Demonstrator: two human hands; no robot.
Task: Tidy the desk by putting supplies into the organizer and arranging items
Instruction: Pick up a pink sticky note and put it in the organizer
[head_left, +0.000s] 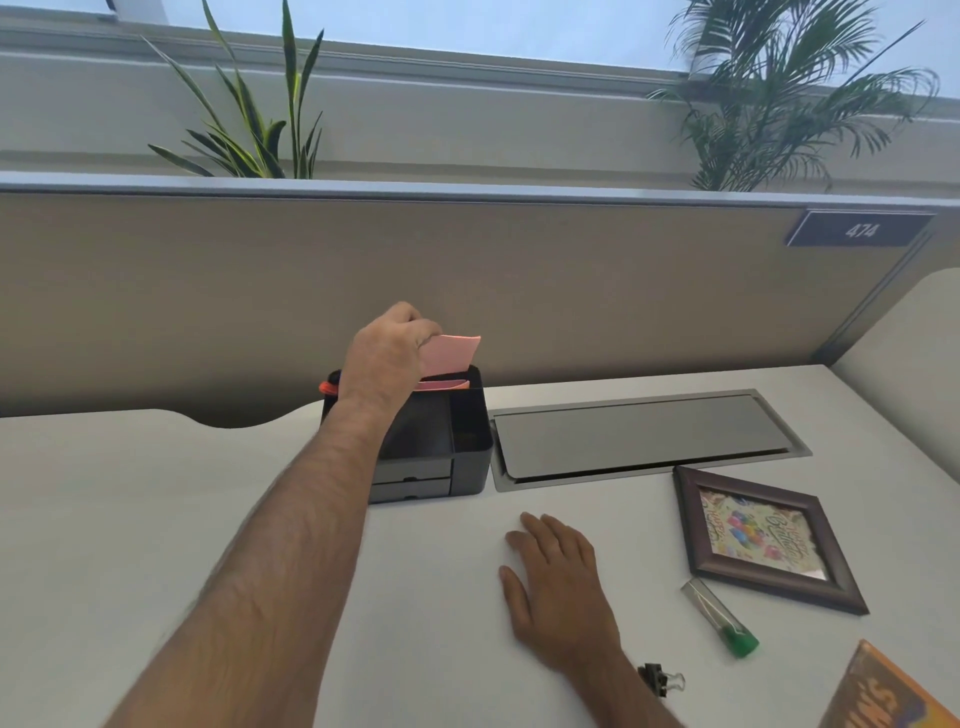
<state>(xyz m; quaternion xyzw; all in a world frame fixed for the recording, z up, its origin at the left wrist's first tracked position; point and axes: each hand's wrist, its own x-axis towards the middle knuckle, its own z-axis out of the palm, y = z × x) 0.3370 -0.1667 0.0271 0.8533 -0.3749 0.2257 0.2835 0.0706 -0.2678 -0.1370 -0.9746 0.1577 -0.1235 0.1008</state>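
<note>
A black desk organizer (467, 447) with two small front drawers stands at the back of the white desk. My left hand (387, 353) reaches over it and pinches a pink pad of sticky notes (451, 354), whose lower edge is inside the organizer's rear compartment. An orange object (327, 387) pokes out at the organizer's left rear, partly hidden by my wrist. My right hand (558, 577) rests flat on the desk with fingers straight, holding nothing.
A grey cable hatch (644, 439) is set into the desk right of the organizer. A brown picture frame (763, 535) lies flat at right, a clear tube with a green cap (719, 618) below it, a black binder clip (661, 678) near my right wrist, an orange book (883, 696) at the corner.
</note>
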